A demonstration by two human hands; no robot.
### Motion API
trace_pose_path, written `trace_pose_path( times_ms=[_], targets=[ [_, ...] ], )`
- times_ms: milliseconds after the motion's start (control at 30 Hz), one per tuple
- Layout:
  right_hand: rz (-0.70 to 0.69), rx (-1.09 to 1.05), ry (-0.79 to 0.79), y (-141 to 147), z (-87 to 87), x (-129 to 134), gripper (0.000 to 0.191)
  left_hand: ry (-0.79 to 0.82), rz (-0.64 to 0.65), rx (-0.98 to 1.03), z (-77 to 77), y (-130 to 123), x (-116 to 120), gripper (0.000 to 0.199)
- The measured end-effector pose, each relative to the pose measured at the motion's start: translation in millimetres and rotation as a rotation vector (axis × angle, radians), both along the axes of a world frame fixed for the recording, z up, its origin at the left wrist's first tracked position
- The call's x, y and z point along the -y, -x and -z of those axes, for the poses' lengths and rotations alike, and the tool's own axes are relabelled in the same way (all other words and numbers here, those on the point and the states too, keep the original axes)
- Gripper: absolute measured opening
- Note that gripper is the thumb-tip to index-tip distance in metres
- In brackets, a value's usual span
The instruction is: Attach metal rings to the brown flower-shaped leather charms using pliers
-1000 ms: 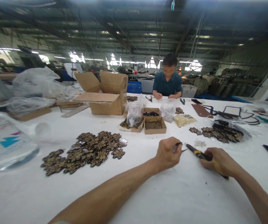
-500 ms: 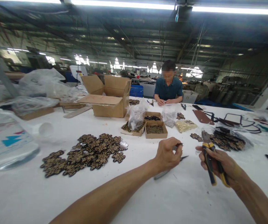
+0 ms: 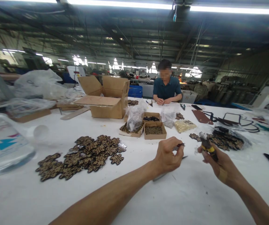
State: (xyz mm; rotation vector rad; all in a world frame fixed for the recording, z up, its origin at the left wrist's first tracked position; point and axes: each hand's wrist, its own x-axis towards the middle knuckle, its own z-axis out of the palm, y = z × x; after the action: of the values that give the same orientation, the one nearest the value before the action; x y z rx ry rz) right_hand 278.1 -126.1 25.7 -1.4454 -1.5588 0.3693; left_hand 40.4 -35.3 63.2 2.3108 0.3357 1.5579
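My left hand (image 3: 169, 155) is closed in a pinch over the white table, with a small dark piece (image 3: 181, 145) at its fingertips. A thin pointed grey tool (image 3: 159, 177) lies beneath that hand. To the right, my right hand (image 3: 216, 161) is wrapped round pliers with black and yellow handles (image 3: 208, 148), their head tilted up; the handle ends are hidden. A bit of clear plastic (image 3: 196, 150) shows beside its fingers. Leopard-patterned patches (image 3: 94, 153) lie heaped on the left.
Small boxes of studs (image 3: 154, 130) and dark parts (image 3: 151, 118) stand mid-table, beside a plastic bag (image 3: 135, 117). Behind are a cardboard box (image 3: 107, 107) and a seated person (image 3: 167, 89). More patches (image 3: 223, 140) and a brown panel (image 3: 202, 116) lie right.
My right hand has turned the pliers, so their handles now point back into the palm instead of hanging down in view. My left hand keeps its pinch. The whole view has shifted slightly.
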Motion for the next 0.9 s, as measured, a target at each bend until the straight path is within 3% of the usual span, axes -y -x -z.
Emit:
trace_pose_path(
  times_ms=[233,633,900],
  targets=[
    [-0.002,0.384,-0.228,6.5,10.1,-12.1,0.065,-0.005,0.007,-0.012,-4.2,1.2,4.7,0.006],
    [0.024,0.481,-0.316,9.9,14.6,-14.7,0.088,-0.028,0.032,-0.054,-7.3,0.7,13.7,0.006],
    [0.038,0.613,-0.340,8.5,10.9,-10.8,0.094,-0.037,0.015,-0.054,-4.1,-0.8,16.4,0.003]
  ],
)
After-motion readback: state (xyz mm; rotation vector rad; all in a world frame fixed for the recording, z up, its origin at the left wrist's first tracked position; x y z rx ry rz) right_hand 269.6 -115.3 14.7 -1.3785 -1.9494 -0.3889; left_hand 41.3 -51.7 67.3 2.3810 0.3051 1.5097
